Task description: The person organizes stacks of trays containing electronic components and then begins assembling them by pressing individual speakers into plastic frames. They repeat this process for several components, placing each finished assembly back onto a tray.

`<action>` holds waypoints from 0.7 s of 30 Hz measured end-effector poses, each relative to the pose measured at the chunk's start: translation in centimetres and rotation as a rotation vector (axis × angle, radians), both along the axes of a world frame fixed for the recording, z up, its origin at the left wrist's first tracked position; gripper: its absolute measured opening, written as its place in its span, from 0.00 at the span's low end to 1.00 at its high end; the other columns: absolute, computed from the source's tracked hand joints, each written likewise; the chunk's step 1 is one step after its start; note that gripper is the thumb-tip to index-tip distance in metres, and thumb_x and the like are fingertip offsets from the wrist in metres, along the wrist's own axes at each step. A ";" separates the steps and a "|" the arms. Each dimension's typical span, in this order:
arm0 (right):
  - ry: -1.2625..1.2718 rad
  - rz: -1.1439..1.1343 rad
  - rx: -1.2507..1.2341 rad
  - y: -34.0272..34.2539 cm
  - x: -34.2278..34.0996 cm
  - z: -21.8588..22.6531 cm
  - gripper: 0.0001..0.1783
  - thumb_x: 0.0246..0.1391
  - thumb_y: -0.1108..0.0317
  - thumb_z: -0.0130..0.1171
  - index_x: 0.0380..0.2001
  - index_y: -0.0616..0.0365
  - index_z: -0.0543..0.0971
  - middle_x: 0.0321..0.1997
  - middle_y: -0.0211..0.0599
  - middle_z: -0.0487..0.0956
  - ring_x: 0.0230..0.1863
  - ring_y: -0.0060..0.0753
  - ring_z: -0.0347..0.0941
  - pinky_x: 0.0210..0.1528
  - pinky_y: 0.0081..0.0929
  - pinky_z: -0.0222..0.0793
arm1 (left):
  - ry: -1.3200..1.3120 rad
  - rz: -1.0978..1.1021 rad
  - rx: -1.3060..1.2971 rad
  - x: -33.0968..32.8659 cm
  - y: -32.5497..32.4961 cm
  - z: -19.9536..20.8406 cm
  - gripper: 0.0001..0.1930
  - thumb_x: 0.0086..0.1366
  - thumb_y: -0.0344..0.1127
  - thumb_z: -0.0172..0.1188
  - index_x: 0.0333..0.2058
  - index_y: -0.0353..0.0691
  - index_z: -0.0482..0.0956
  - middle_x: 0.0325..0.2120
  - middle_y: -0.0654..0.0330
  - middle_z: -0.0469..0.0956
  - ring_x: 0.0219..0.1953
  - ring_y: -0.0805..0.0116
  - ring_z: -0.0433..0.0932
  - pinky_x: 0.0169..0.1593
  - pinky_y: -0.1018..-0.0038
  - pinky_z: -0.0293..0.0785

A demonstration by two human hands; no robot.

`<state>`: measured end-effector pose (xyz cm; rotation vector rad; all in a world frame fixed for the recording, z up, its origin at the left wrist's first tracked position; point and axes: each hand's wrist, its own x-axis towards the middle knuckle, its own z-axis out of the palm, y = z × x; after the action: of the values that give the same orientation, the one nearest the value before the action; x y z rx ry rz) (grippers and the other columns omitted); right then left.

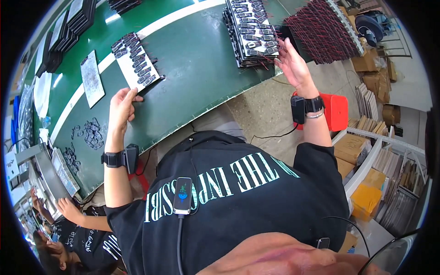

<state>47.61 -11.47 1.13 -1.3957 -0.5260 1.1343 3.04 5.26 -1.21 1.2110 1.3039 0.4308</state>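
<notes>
My left hand (122, 109) is closed, thumb and fingers pinching the near corner of a white board (129, 69). Rows of small black devices with dark screens and thin wires lie on that board. Over at the right, my right hand (294, 65) has its fingers apart at the near right edge of a tall stack of similar boards (253, 33). Its fingertips reach the stack's side, partly hidden there, and I see nothing held in the palm. Both boards and stack rest on the green table (192, 68).
Red-and-black wires (321, 32) are heaped beyond the stack. A blank board (93, 79) and loose black parts (93, 134) lie at left. Black trays (68, 34) are piled at the far left. A red stool (336, 112) and cartons (350, 149) stand right; a co-worker's hand (69, 211) shows lower left.
</notes>
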 end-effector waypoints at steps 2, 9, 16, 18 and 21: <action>0.034 0.009 -0.021 0.6 0.2 0.0 0.39 0.66 0.38 0.42 0.67 0.59 0.61 0.67 0.39 0.65 0.67 0.33 0.59 0.68 0.34 0.50 | 0.125 -0.024 0.074 -0.5 0.1 0.8 0.14 0.69 0.42 0.58 0.42 0.36 0.76 0.29 0.61 0.81 0.12 0.83 0.62 0.15 0.84 0.56; 0.008 0.077 -0.139 1.0 1.9 0.6 0.45 0.62 0.31 0.41 0.65 0.60 0.64 0.63 0.39 0.70 0.62 0.34 0.64 0.64 0.34 0.56 | -0.049 -0.332 0.362 9.4 -4.0 5.6 0.25 0.73 0.51 0.49 0.57 0.37 0.72 0.43 0.57 0.81 0.40 0.65 0.80 0.44 0.68 0.78; 0.104 0.135 -0.121 4.5 0.1 3.1 0.46 0.61 0.28 0.36 0.62 0.60 0.67 0.57 0.36 0.77 0.57 0.34 0.72 0.62 0.37 0.65 | -0.736 -0.304 -0.169 24.2 -4.7 3.8 0.37 0.72 0.64 0.38 0.66 0.39 0.59 0.60 0.56 0.69 0.64 0.65 0.62 0.68 0.62 0.53; 0.178 0.100 -0.152 4.4 -1.1 3.6 0.44 0.62 0.30 0.37 0.61 0.60 0.69 0.57 0.36 0.77 0.56 0.34 0.74 0.60 0.37 0.68 | -0.839 -0.269 -0.287 25.2 -5.0 3.6 0.38 0.72 0.65 0.37 0.66 0.40 0.58 0.61 0.57 0.68 0.65 0.65 0.60 0.69 0.62 0.50; 0.151 0.103 -0.066 5.7 -1.7 3.2 0.41 0.63 0.33 0.38 0.60 0.59 0.70 0.56 0.36 0.78 0.56 0.33 0.74 0.59 0.36 0.69 | -0.807 -0.189 -0.202 26.0 -4.8 2.9 0.39 0.71 0.65 0.39 0.66 0.37 0.56 0.63 0.54 0.65 0.65 0.66 0.60 0.67 0.67 0.53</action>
<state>45.96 -5.73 4.31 -1.3390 -0.4599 1.3395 29.03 0.51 1.65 0.8367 0.5184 0.5566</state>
